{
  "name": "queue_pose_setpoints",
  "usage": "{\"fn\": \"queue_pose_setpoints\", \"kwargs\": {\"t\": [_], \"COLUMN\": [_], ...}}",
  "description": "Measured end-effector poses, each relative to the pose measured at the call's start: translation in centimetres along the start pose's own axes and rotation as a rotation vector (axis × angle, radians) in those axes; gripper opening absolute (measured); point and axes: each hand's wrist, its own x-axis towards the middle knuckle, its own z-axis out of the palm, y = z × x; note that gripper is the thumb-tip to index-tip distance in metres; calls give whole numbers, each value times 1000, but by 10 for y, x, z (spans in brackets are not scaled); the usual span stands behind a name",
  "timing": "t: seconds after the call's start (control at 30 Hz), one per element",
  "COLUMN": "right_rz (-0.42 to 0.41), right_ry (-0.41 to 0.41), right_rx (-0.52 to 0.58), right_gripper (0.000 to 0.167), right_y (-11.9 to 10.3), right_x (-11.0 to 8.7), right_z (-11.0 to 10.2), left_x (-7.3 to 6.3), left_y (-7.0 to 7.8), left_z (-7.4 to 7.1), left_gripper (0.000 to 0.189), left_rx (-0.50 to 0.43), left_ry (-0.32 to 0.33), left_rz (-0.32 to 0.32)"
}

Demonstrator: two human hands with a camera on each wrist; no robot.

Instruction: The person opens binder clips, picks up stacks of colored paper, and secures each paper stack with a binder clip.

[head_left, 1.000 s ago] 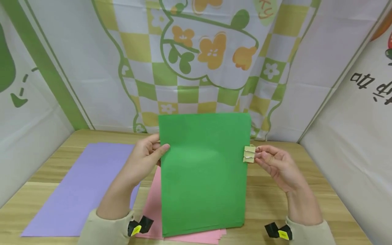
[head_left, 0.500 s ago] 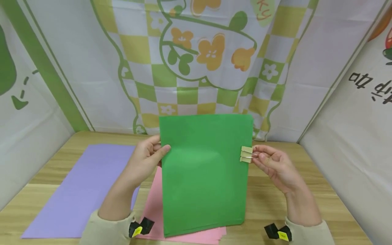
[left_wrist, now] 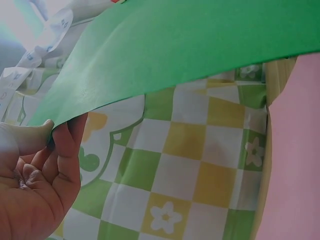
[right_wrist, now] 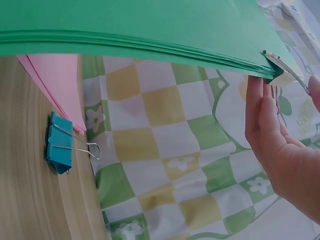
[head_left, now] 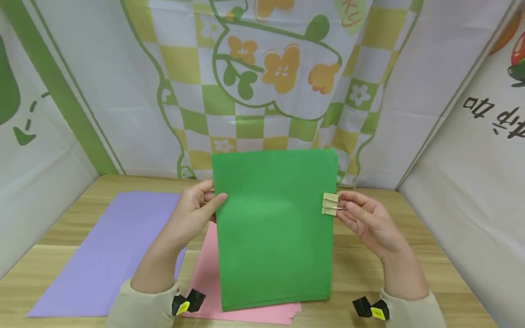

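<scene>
A stack of green paper [head_left: 275,228] is held up, tilted, in front of me. At its left edge my left hand [head_left: 197,207] pinches it, thumb in front and fingers behind, as the left wrist view also shows. My right hand [head_left: 369,223] holds a pale yellow binder clip [head_left: 330,204] by its wire handles. The clip sits over the right edge of the stack, a bit above mid-height. Layered sheet edges of the green paper [right_wrist: 140,42] show in the right wrist view, running into the clip's mouth.
Purple paper [head_left: 102,259] lies on the wooden table [head_left: 369,291] at left. Pink paper [head_left: 205,273] is partly covered by the green stack. A teal binder clip [right_wrist: 60,142] lies beside the pink sheets, hidden in the head view. Behind hangs a checkered curtain [head_left: 254,127].
My right hand has moved slightly left, and the pale yellow binder clip has gone further in over the green paper's edge. The stack's lower edge has risen a little.
</scene>
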Motion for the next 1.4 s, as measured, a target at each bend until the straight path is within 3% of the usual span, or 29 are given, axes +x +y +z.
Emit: {"fn": "queue_pose_setpoints", "kwargs": {"t": [0.17, 0.5, 0.73, 0.93, 1.4], "right_rz": [20, 15, -39, -86, -86], "right_ry": [-10, 73, 119, 183, 273], "right_rx": [-2, -89, -116, -142, -160], "right_gripper": [33, 32, 34, 32, 34], "right_y": [-3, -12, -21, -30, -41], "right_x": [-3, -10, -18, -25, -37], "right_z": [-1, -2, -10, -16, -28], "left_x": [1, 10, 20, 30, 46], "left_y": [-2, -3, -5, -5, -7], "left_z": [3, 11, 25, 41, 61], "left_gripper": [27, 30, 28, 10, 13], "left_rx": [-16, -57, -85, -105, -109], "left_ry": [-17, -52, -66, -77, -116], "left_rz": [-12, 7, 10, -13, -5]}}
